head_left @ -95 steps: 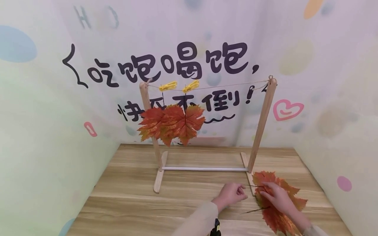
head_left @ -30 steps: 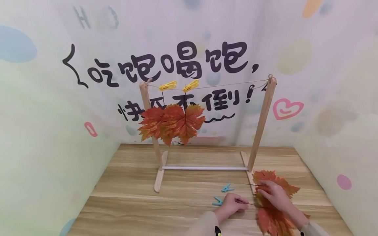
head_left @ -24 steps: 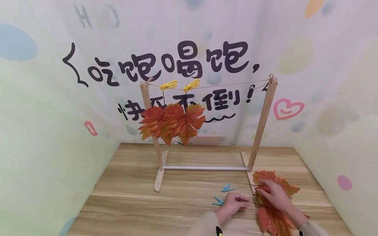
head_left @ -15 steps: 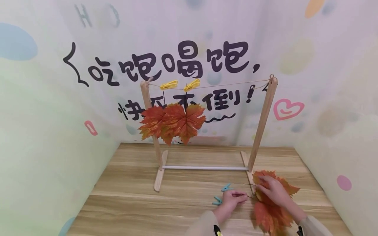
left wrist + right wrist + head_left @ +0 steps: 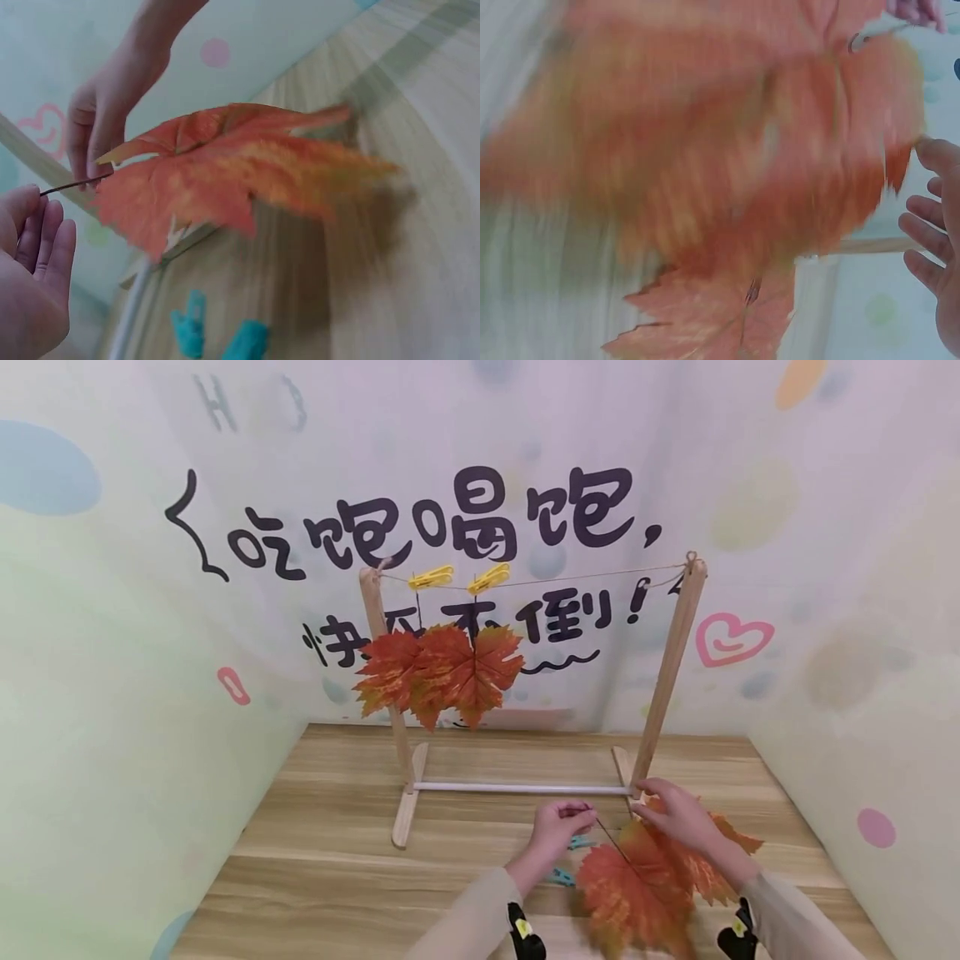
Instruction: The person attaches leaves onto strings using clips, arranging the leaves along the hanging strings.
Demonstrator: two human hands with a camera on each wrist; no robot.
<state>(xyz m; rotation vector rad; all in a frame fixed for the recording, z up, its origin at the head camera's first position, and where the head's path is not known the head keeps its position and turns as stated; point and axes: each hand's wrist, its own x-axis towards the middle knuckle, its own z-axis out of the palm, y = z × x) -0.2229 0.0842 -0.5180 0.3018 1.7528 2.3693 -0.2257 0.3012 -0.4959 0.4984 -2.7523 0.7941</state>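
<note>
My left hand (image 5: 555,835) pinches the thin dark stem (image 5: 613,841) of an orange-red artificial maple leaf (image 5: 633,893). In the left wrist view that leaf (image 5: 217,165) is raised above the wooden table. Beside the leaf is my right hand (image 5: 681,818), its fingers loosely extended near the rack's right foot. The right wrist view shows those fingers (image 5: 930,225) spread apart, one fingertip right at the leaf's edge. Another leaf (image 5: 720,881) lies at the right, partly covered by the held leaf and right forearm. Two blue clothespins (image 5: 579,842) lie by the left hand, partly hidden.
A wooden rack stands behind the hands, with a right post (image 5: 671,677), a left post (image 5: 397,727) and a white crossbar (image 5: 521,788). Two yellow clothespins (image 5: 489,578) on its string (image 5: 585,578) hold up orange leaves (image 5: 480,672). Printed walls enclose the table (image 5: 330,877).
My left hand has taken a leaf's stem and moved up and left, bringing the leaf off the pile at the right. My right hand has shifted slightly toward the rack's right post.
</note>
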